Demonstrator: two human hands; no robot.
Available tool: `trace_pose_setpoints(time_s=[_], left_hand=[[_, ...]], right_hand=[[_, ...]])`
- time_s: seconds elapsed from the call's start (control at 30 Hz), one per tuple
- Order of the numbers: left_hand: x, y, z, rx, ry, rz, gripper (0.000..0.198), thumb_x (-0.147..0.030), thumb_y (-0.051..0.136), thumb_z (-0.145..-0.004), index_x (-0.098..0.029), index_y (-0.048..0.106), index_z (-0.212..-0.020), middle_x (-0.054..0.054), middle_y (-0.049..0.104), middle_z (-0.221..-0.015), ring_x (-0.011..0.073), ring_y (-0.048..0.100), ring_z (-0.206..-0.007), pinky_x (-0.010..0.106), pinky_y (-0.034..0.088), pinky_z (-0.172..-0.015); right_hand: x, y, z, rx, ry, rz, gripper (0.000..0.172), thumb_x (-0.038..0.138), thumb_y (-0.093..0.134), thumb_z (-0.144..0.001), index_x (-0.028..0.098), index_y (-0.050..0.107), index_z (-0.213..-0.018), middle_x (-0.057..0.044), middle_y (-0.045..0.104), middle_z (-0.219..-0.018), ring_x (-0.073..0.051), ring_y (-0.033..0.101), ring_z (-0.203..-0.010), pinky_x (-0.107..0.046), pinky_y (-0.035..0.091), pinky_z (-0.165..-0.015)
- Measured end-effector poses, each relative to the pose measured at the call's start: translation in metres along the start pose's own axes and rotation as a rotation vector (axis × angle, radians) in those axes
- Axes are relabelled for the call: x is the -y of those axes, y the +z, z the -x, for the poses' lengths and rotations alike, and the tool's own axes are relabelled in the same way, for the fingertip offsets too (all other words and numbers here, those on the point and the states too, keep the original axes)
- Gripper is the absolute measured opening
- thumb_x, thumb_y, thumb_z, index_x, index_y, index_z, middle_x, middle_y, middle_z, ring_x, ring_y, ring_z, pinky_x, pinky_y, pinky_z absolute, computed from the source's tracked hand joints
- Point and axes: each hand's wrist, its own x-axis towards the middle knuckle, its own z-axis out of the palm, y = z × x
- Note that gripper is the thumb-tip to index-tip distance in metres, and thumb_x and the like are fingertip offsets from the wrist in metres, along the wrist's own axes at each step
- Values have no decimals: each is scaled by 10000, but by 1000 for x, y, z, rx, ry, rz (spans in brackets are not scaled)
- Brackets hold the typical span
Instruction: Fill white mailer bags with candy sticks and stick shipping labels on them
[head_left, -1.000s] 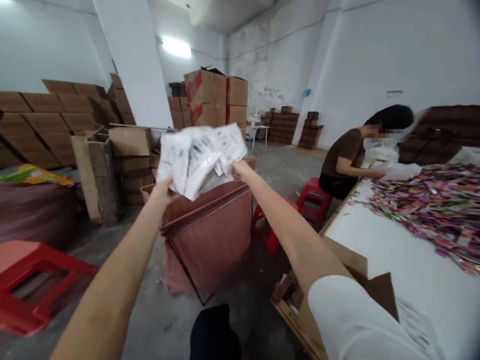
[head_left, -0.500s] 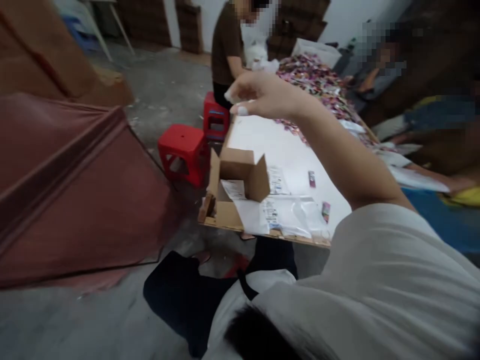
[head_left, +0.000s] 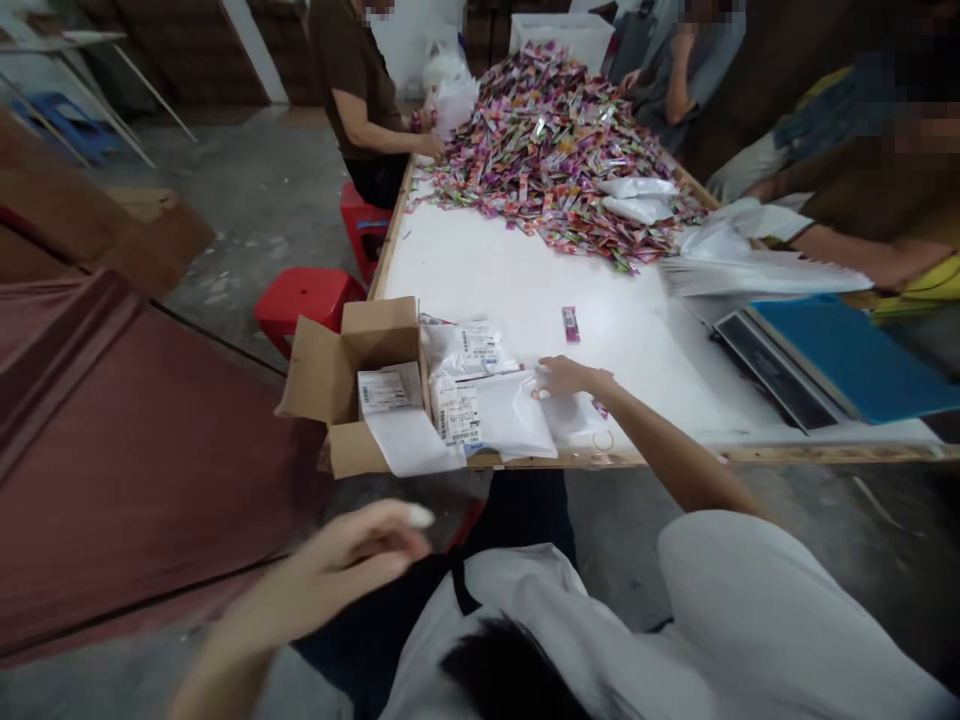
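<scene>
My left hand (head_left: 358, 562) hovers in front of the table edge, smeared by motion, with a white cover on one fingertip. Its fingers are loosely bent, thumb and forefinger apart, and nothing shows between them. Over the table, my right hand (head_left: 571, 377) has its fingers apart at the right edge of a white plastic mailing bag (head_left: 516, 412) with a printed label. Behind that bag lies another labelled bag (head_left: 472, 345). To their left stands an open cardboard box (head_left: 321, 368); a white labelled bag (head_left: 409, 432) hangs over its front edge.
A large heap of small colourful packets (head_left: 540, 150) covers the table's far end. One loose packet (head_left: 571, 325) lies nearer. At right are white bags (head_left: 757, 265) and a blue board (head_left: 855, 355). Red stools (head_left: 307, 300) stand left; several people sit around the table.
My right hand has come down from above the table to the white bag. My left hand has entered at the lower left. The view has swung right, showing more of the table.
</scene>
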Motion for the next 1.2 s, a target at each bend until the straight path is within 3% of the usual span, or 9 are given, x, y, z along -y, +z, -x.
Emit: trace_pose_setpoints(time_s=[0.17,0.3,0.5,0.63,0.77,0.87,0.97,1.1,1.2], left_hand=[[-21,103,-128,-180,381,-713,610,-120,638,-785,-211,540,-1380,164,413,-1551,332,356,-1440,520,290,-1167],[-9,113,-190,-323,290,-1107,651,22,468,-782,-121,483,-1417,230,403,-1538,357,361,-1434,548,274,-1161],[12,113,-203,-333,267,-1127,581,1,442,-787,-74,539,-1355,240,457,-1494,395,370,-1417,524,326,-1135],[7,127,-183,-377,318,-757,501,-29,507,-784,-106,590,-1273,224,483,-1474,362,367,-1426,517,285,-1172],[2,150,-156,-284,72,143,283,-213,699,-782,-186,652,-1060,142,732,-1040,286,707,-964,404,574,-850],[3,160,-155,-186,-268,790,276,-225,763,-757,-163,644,-998,120,751,-885,189,704,-618,269,567,-535],[1,157,-169,-327,-454,1089,39,-152,630,-877,-123,637,-901,106,752,-858,105,625,-452,190,500,-398],[-5,148,-190,-451,-530,1341,192,-116,510,-950,-133,581,-772,26,695,-667,38,480,-323,125,390,-301],[-10,147,-204,-483,-549,1402,302,-187,537,-962,-152,511,-663,-22,574,-507,32,428,-298,115,343,-290]], right_hand=[[-29,-10,13,166,74,27,661,432,871,-545,157,686,-1117,-158,696,-1151,-346,649,-1048,-401,496,-917],[-61,-33,43,124,181,-93,401,471,818,-570,174,722,-820,-102,736,-933,-287,662,-900,-322,504,-758],[-98,-66,86,-44,283,-416,396,506,799,-508,155,659,-626,19,583,-570,-139,530,-589,-232,353,-516],[-99,-108,81,-246,233,-744,395,443,850,-470,165,651,-667,32,552,-536,-98,457,-478,-226,317,-456],[-49,-122,29,-246,7,-1144,383,370,862,-438,191,623,-678,25,626,-619,-127,557,-562,-235,444,-546],[17,-90,-24,-30,-29,-1186,358,303,866,-420,187,616,-648,34,640,-626,-134,587,-620,-232,479,-607],[66,-35,-71,80,182,-1104,346,360,869,-502,181,594,-612,18,625,-575,-151,572,-604,-259,480,-589],[71,19,-93,-43,270,-1036,371,372,875,-520,185,565,-601,36,568,-516,-140,537,-583,-249,439,-560],[54,26,-83,-99,275,-1052,393,430,847,-544,198,536,-603,45,539,-509,-131,523,-559,-247,433,-553]])
